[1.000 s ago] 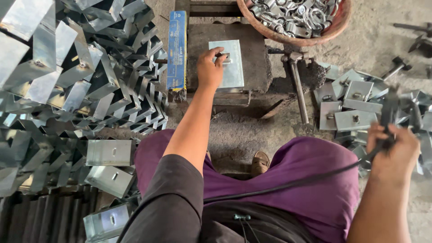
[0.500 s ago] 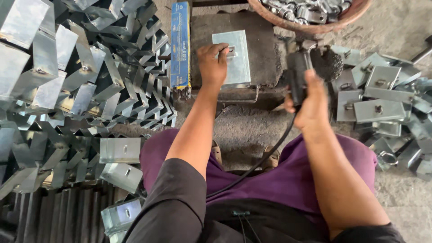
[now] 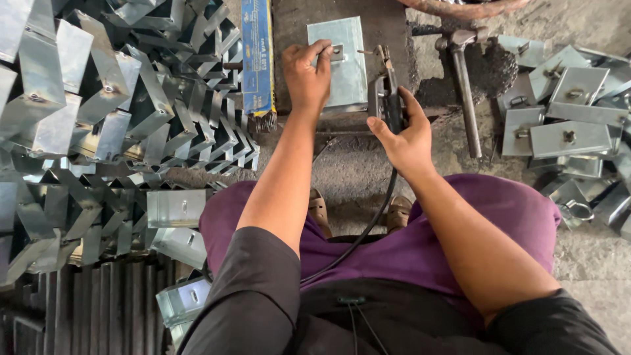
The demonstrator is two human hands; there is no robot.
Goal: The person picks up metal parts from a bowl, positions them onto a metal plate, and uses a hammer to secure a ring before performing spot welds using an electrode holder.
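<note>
Seen from above, a seated person in purple trousers works over a low dark worktop (image 3: 394, 26). Far to the left of the left hand, a large heap of bent galvanised brackets (image 3: 98, 131) covers the floor. To the right of the right hand, well apart, lie flat metal plates with fittings (image 3: 565, 135), each with a small part at its middle. A long blue box (image 3: 257, 56) stands on edge just left of the left hand. A hammer (image 3: 463, 92) lies just right of the right hand, its handle pointing toward the person.

Under the left hand sits a flat grey metal plate (image 3: 345, 72) on the worktop. The left hand (image 3: 305, 75) rests on the plate's left part, fingertips pinching a small square nut (image 3: 336, 52) near the plate's top edge. The right hand (image 3: 404, 135) is clenched around the dark grip of a welding electrode holder (image 3: 388, 98), just right of the plate; a thin rod points from its tip toward the nut. A black cable (image 3: 368, 227) runs from the grip down between the knees.
</note>
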